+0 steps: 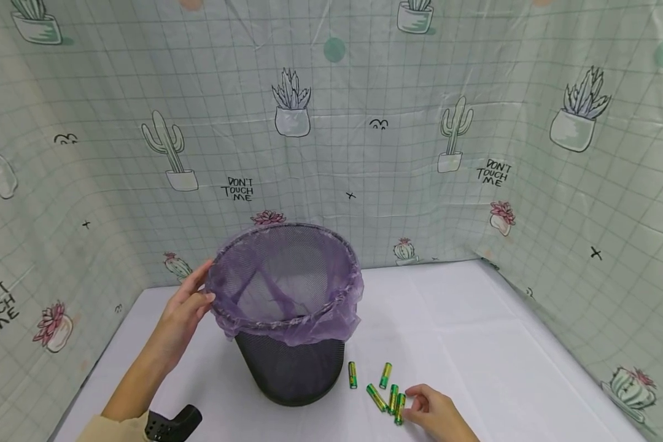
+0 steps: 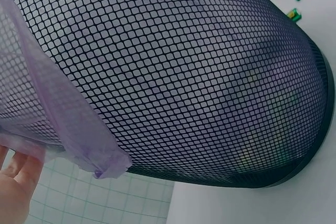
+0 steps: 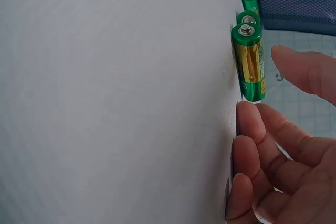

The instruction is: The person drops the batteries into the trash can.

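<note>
A black mesh waste bin (image 1: 293, 371) stands tilted on the table, lined with a purple plastic bag (image 1: 331, 324) folded over its rim. My left hand (image 1: 183, 310) grips the rim on the left side, thumb on the near side. To the right of the bin lie several green-and-gold batteries (image 1: 376, 398). My right hand (image 1: 433, 414) is at the nearest battery (image 3: 250, 64), its thumb and fingers spread apart at either side of it. Through the mesh in the left wrist view, blurred green and yellow patches (image 2: 281, 108) show near the bin's bottom.
A white cloth covers the table (image 1: 475, 344). Behind it and at both sides hangs a grid-patterned curtain (image 1: 342, 153) printed with cacti. A black strap device (image 1: 171, 425) sits on my left wrist.
</note>
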A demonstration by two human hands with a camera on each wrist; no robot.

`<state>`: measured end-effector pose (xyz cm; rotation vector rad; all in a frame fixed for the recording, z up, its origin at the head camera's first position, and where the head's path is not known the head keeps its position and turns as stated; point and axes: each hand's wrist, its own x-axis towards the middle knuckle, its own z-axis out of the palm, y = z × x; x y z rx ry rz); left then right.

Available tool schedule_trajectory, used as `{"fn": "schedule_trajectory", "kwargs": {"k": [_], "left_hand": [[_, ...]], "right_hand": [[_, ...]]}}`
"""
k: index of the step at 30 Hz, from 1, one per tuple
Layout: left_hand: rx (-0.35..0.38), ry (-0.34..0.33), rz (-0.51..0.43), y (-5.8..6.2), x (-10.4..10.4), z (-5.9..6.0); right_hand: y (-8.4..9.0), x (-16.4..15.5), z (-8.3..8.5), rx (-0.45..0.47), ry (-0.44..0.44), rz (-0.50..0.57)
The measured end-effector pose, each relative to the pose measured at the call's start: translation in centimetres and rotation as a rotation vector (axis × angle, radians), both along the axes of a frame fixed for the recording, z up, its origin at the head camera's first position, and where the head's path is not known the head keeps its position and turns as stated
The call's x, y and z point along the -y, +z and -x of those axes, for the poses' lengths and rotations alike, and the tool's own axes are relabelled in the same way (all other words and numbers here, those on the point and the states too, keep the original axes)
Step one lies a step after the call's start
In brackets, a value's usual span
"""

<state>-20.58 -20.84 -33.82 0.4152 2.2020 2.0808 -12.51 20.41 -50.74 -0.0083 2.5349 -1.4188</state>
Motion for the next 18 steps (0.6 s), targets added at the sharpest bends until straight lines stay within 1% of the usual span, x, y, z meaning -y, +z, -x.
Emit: {"fn": "schedule_trajectory", "kwargs": {"k": [12, 18], "left_hand": [[-0.002, 0.001, 0.011, 0.16, -0.08, -0.16], [-0.005, -0.004, 0.012, 0.05, -0.02, -0.1]], "right_hand": [[0.08, 0.48, 0.28, -0.016, 0.033, -0.05], [0.37, 0.39, 0.26, 0.002, 0.057, -0.057]]}}
